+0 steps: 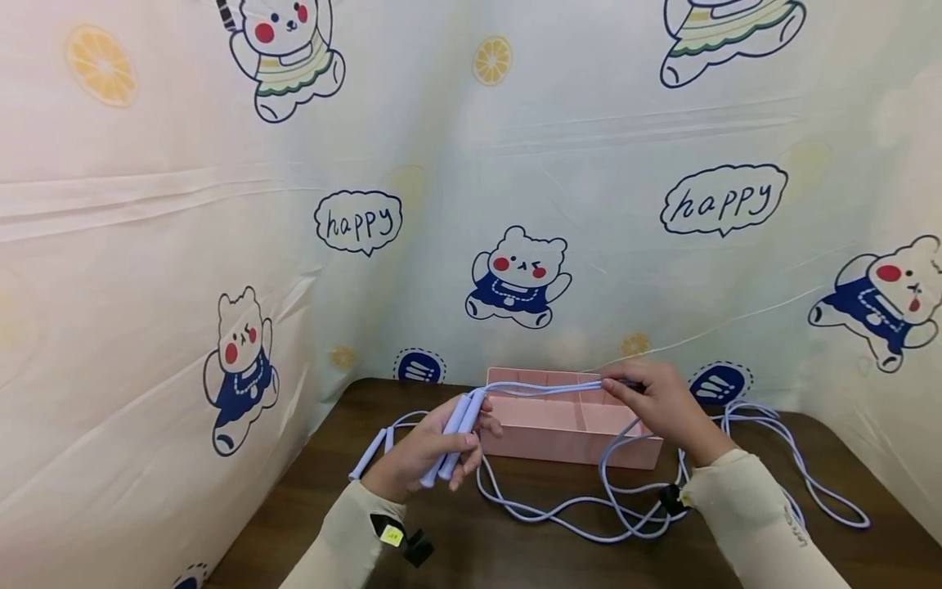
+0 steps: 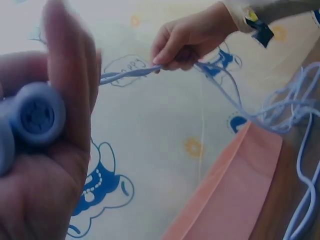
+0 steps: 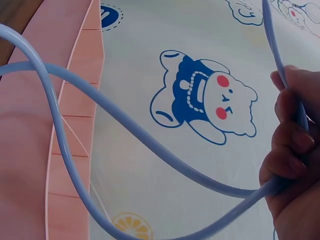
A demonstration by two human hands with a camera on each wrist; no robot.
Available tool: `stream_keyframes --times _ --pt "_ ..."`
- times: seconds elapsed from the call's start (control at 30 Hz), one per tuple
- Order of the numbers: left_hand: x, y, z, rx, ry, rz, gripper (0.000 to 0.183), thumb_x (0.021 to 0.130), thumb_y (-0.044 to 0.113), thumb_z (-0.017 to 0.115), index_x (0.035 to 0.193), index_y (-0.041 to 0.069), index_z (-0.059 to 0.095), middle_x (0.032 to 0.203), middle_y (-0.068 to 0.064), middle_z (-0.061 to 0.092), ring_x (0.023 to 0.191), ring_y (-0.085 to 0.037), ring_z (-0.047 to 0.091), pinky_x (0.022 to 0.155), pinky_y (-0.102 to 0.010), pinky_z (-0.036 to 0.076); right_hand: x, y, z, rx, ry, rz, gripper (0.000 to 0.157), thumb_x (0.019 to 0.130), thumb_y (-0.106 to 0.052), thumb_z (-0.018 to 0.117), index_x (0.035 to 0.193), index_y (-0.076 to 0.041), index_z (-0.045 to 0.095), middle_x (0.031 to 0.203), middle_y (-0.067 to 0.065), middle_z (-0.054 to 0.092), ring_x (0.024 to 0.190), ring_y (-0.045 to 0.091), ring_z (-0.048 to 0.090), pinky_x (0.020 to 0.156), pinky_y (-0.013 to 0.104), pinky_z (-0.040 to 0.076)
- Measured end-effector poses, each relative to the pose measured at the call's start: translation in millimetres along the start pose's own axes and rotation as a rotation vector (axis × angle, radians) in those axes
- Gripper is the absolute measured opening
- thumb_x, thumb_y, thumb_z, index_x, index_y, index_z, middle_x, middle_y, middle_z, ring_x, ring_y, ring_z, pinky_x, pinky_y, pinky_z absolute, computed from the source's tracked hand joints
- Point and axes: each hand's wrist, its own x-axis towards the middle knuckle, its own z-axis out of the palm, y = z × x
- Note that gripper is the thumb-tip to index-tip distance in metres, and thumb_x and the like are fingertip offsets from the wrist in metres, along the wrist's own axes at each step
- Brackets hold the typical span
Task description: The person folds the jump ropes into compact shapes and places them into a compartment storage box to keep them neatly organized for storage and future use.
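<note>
My left hand point(image 1: 434, 446) grips two pale blue jump rope handles point(image 1: 464, 433) side by side, tilted, above the table. In the left wrist view the round end of one handle point(image 2: 37, 114) shows beside the palm. From the handles' tops a doubled cord point(image 1: 545, 388) runs across to my right hand point(image 1: 658, 401), which holds it in curled fingers. In the right wrist view two strands of cord point(image 3: 145, 142) loop away from that hand's lower side. Another pair of pale blue handles point(image 1: 371, 454) lies left of my left hand, with a cord leading behind that hand.
A pink divided box point(image 1: 567, 442) stands at the back of the dark wooden table point(image 1: 456, 540), behind and below the hands. Loose cord loops point(image 1: 559, 511) lie in front of it, and more cord point(image 1: 817, 483) spreads to the right. A printed cloth point(image 1: 589, 188) hangs around the table.
</note>
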Motion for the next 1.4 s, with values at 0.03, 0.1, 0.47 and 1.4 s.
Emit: stream_keyframes --times 0.03,0.1,0.47,1.4 --pt "0.6 -1.7 -0.1 0.014 0.020 -0.006 0.032 0.102 -0.005 0.034 0.132 0.004 0.033 0.115 -0.015 0.056 0.061 -0.010 0.058 0.049 -0.022 0.051 -0.9 0.4 1.1 -0.003 0.008 0.013 0.012 0.094 -0.020 0.066 0.102 -0.016 0.076 0.099 -0.004 0.070 0.078 0.013 0.059 0.065 0.029 0.052" --pt "1.6 -5.5 -0.7 0.039 0.059 -0.020 0.025 0.103 0.000 0.038 0.128 0.004 0.035 0.107 -0.013 0.057 0.059 -0.010 0.059 0.049 -0.022 0.051 -1.5 0.8 2.3 -0.015 0.025 0.037 0.014 0.095 -0.022 0.065 0.103 -0.015 0.075 0.099 -0.002 0.070 0.080 0.014 0.060 0.067 0.031 0.052" --pt "7.7 -10.9 4.0 0.016 0.128 -0.014 0.021 0.102 0.004 0.044 0.121 0.005 0.035 0.096 -0.010 0.060 0.053 -0.010 0.058 0.048 -0.022 0.050 -1.9 8.0 15.8 -0.092 -0.097 0.054 0.009 0.097 -0.013 0.061 0.101 -0.012 0.069 0.086 -0.006 0.063 0.075 0.012 0.056 0.065 0.033 0.050" --pt "17.9 -23.8 7.5 -0.030 0.303 -0.069 0.029 0.107 0.021 0.038 0.132 0.009 0.031 0.083 -0.005 0.046 0.060 -0.014 0.052 0.060 -0.029 0.054 -9.0 -10.0 56.2 -0.434 -0.259 -0.055 0.015 0.096 -0.030 0.061 0.082 -0.023 0.061 0.071 -0.011 0.041 0.066 0.009 0.041 0.063 0.029 0.040"
